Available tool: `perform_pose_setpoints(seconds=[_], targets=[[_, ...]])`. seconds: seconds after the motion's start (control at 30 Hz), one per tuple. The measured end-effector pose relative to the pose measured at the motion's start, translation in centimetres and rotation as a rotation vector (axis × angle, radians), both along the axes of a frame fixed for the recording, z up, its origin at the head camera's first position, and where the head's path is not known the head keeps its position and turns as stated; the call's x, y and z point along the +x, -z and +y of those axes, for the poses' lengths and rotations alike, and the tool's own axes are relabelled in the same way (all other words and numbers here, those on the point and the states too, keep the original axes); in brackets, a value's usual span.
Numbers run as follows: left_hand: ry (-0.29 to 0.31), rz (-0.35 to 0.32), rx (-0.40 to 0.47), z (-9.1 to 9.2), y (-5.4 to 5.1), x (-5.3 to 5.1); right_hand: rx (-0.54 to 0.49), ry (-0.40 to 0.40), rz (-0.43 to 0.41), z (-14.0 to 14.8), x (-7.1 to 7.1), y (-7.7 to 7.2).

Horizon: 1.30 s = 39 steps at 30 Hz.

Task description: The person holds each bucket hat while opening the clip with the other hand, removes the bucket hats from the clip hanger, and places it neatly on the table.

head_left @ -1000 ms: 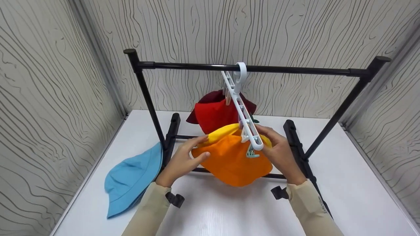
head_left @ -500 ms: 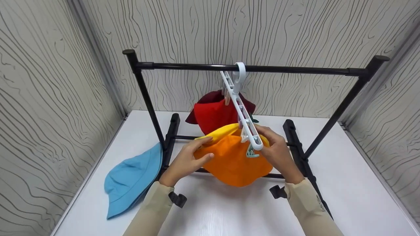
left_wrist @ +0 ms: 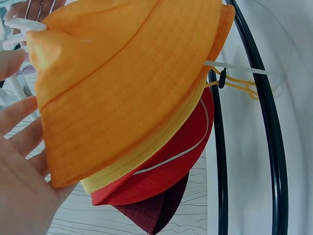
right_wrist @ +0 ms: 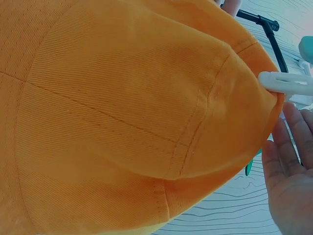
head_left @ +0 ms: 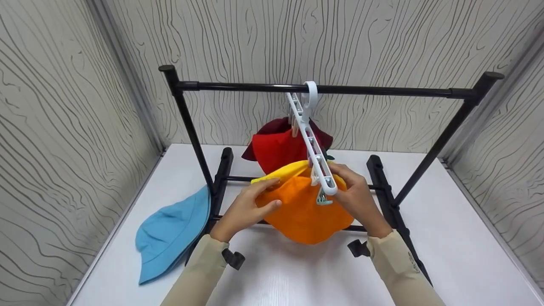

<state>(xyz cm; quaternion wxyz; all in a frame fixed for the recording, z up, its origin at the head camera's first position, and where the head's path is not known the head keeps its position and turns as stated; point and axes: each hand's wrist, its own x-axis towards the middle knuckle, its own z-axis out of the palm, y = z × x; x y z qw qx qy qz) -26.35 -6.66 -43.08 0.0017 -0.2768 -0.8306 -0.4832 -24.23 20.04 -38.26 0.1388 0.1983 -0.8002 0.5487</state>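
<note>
An orange bucket hat (head_left: 306, 219) hangs by a white clip from the near part of a white clip hanger (head_left: 313, 146). Just behind it is a yellow hat (head_left: 287, 171), mostly hidden. My left hand (head_left: 244, 208) is at the left side of these hats, its fingers reaching behind the orange brim (left_wrist: 98, 152) and its thumb held apart. On the other side, my right hand (head_left: 359, 199) touches the hats near the clip, fingers fairly straight in the right wrist view. A pale green clip (head_left: 324, 199) dangles from the hanger's near end.
Farther back on the hanger hang a red hat (head_left: 276, 148) and a maroon hat (head_left: 272, 126). The hanger hooks over the bar of a black rack (head_left: 250, 88). A light blue bucket hat (head_left: 172, 231) lies on the white table at left, against the rack's foot.
My left hand has shifted slightly to the right along the orange and yellow hats. The hanger's near end has swung slightly left. My right hand has barely moved.
</note>
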Motion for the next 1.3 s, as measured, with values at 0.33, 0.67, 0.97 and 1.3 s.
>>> perform_pose_setpoints(seconds=[0.33,0.67,0.97,1.3], targets=[[0.019,0.019,-0.016,0.5,-0.1,-0.2,-0.009,-0.016,0.031,-0.2,-0.1,-0.1],[0.012,0.006,-0.030,1.1,-0.3,-0.2,0.010,-0.021,0.028,-0.3,-0.2,-0.3],[0.011,-0.005,-0.041,1.5,-0.4,-0.2,0.013,-0.022,0.004,-0.5,-0.1,-0.4],[0.014,0.026,-0.040,1.8,-0.5,-0.4,0.015,-0.041,0.048,-0.6,-0.2,-0.4]])
